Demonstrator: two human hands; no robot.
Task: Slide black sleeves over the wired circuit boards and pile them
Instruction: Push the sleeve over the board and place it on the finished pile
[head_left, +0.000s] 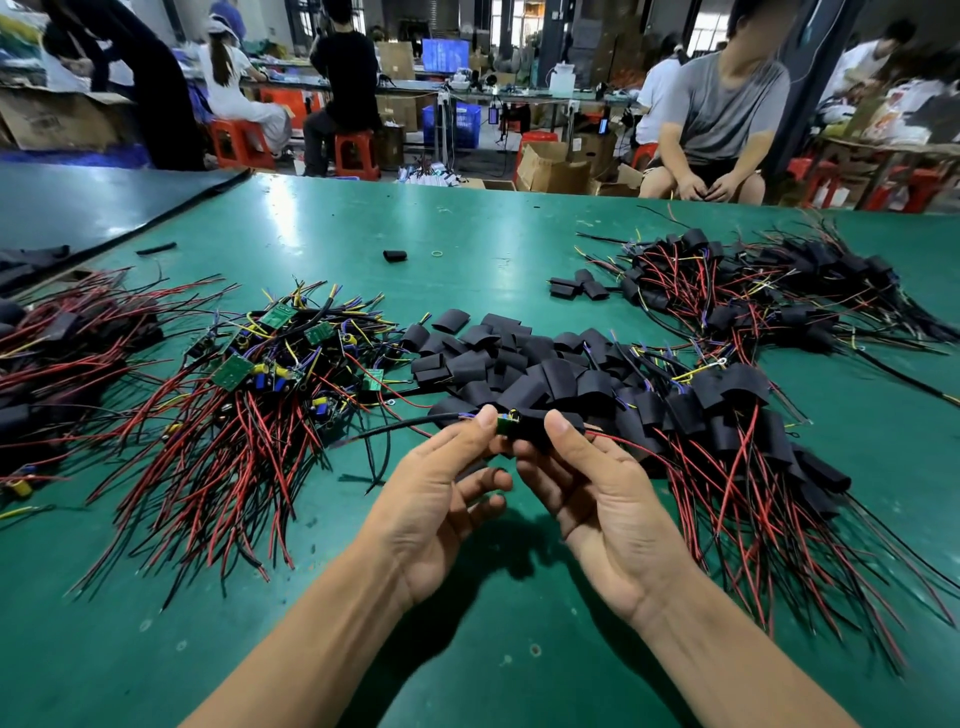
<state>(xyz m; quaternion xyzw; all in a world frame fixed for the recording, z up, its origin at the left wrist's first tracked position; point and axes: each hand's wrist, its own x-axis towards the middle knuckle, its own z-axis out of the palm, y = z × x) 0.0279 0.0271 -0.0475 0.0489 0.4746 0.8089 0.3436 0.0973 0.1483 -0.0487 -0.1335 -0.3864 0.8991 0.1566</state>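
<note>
My left grip (441, 499) pinches the wired board (504, 423) by its cable end between thumb and forefinger. My right grip (597, 499) pinches the black sleeve (532, 436), whose mouth covers only part of the board; both are held just above the tabletop (467, 649), at 6 o'clock from the heap of loose sleeves (493, 358). I judge it best to hold the board in line with the sleeve, squeeze the sleeve's edges so its mouth gapes, and push evenly so no part snags, then drop it on the sleeved pile (727, 415) at 3 o'clock.
</note>
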